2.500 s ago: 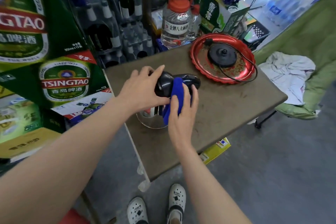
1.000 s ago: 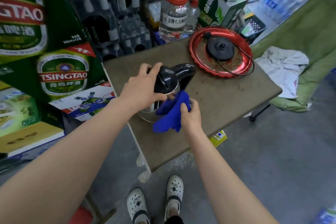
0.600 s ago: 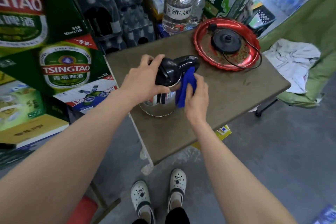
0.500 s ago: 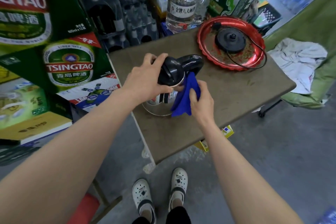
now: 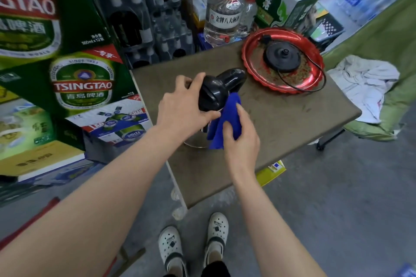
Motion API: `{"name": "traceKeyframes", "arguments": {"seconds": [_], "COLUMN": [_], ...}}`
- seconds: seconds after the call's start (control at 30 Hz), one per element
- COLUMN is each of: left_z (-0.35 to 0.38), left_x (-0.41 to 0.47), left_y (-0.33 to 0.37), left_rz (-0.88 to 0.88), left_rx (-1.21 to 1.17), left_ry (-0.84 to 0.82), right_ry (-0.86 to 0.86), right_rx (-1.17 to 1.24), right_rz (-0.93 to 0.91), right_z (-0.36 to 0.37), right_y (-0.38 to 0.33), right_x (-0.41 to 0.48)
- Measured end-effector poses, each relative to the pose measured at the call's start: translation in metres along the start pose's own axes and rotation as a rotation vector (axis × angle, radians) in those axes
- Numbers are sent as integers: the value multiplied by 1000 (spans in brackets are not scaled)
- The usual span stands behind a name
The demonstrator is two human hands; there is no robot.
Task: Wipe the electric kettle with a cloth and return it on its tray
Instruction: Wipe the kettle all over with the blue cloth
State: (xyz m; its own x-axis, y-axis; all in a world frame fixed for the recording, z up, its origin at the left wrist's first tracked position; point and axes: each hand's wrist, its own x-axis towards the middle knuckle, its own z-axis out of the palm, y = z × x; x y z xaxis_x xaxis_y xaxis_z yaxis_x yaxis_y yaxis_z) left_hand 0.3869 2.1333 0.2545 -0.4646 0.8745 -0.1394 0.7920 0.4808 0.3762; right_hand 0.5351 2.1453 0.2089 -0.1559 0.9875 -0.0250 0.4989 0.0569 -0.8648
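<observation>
The electric kettle, steel-bodied with a black lid and handle, stands on the brown table near its left edge. My left hand grips its black top from the left. My right hand presses a blue cloth against the kettle's right side, below the handle. Most of the steel body is hidden by my hands and the cloth. The round red tray lies at the table's far right, apart from the kettle, holding the black power base and its cord.
A large clear bottle with a red cap stands behind the table. Green beer cartons are stacked at the left. A white rag lies on a green seat at the right. My feet stand on grey floor.
My right hand has rubbed the cloth up and down the kettle's right side and now sits a little lower. My left hand has kept its hold on the kettle's top.
</observation>
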Motion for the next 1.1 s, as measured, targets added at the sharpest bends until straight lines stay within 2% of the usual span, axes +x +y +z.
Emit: {"name": "traceKeyframes", "arguments": {"seconds": [0.07,0.1,0.23,0.27,0.3,0.37,0.43,0.5,0.57,0.67,0.73,0.8,0.97,1.03,1.1], "left_z": [-4,-8,-12,-10,-8,-5,-4,1,5,7,11,16,26,26,25], "left_x": [3,5,5,3,2,2,3,1,-2,-4,-10,-19,-39,-41,-43], "left_y": [-3,-6,-13,-13,-13,-15,-15,-13,-11,-10,-8,-4,9,10,10], "left_rz": [38,64,116,122,124,108,91,91,88,67,55,18,-61,-59,-54], "left_rx": [-16,-21,21,22,20,18,29,40,42,25,8,-47,-138,-141,-128], "left_ry": [-40,-71,-75,-62,-50,-32,-3,41,71,103,134,176,241,249,244], "right_ry": [25,26,-91,-119,-120,-56,10,51,54,-7,-44,-53,11,12,-21], "right_rx": [-53,-56,80,98,104,141,161,141,149,183,190,180,132,110,103], "right_rz": [-114,-86,352,402,394,249,86,10,78,298,352,304,-18,-24,67], "right_z": [1,6,29,32,32,27,19,17,20,27,27,22,9,9,8], "right_y": [-7,-1,37,40,37,20,7,4,15,40,43,33,7,9,14], "right_x": [17,21,-3,-16,-26,-37,-29,-9,9,16,4,-14,-22,-6,5]}}
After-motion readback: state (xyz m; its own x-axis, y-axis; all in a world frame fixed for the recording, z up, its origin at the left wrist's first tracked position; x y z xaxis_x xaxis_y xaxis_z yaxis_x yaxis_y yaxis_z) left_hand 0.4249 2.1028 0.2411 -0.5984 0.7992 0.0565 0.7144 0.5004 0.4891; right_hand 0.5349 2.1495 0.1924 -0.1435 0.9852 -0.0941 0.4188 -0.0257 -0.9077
